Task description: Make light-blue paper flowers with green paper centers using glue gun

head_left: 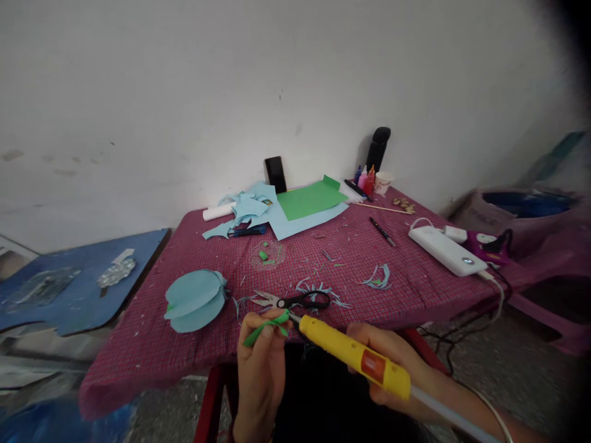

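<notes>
My left hand (261, 369) is closed in a pinch on a small green paper piece (266, 325) near the table's front edge. My right hand (392, 369) grips a yellow glue gun (353, 355), whose tip touches the green piece. Just beyond them black-handled scissors (298, 301) lie on the red checked tablecloth (138, 344) among blue paper slivers. A light blue folded paper shape (196, 300) rests to the left.
Blue and green paper sheets (309, 200) lie at the back with a phone (276, 173), a black bottle (378, 147), a cup (383, 182) and small paint bottles. A white power bank (446, 249) with cable sits right. A blue board (69, 283) lies left.
</notes>
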A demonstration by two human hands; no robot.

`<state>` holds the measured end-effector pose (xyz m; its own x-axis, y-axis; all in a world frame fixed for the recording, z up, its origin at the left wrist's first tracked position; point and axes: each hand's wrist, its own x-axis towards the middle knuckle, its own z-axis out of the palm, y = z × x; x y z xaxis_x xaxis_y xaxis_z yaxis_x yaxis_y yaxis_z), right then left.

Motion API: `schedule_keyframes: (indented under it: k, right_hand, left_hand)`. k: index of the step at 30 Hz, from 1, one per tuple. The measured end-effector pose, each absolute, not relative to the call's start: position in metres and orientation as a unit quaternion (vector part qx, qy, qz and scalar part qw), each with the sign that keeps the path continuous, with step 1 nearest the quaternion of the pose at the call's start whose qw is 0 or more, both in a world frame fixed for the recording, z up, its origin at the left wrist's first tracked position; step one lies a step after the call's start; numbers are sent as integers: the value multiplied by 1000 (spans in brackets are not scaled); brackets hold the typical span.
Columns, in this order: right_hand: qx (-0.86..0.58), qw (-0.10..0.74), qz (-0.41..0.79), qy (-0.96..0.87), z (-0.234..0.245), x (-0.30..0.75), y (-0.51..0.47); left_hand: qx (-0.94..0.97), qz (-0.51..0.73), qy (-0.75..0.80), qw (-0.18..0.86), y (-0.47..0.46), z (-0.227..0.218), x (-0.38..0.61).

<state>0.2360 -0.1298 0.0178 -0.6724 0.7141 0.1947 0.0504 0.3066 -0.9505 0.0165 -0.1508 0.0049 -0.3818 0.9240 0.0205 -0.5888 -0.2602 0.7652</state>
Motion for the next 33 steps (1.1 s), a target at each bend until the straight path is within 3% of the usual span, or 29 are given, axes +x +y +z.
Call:
schedule_keyframes:
  k: [25,33]
  right_hand:
    - [-240,328,535,-740,11,236,-129]
    - [-243,297,539,-750,22,234,-130]
  left_hand:
    - [228,748,326,530,-148,5,20]
    - [215,744,332,538,-151,2,21]
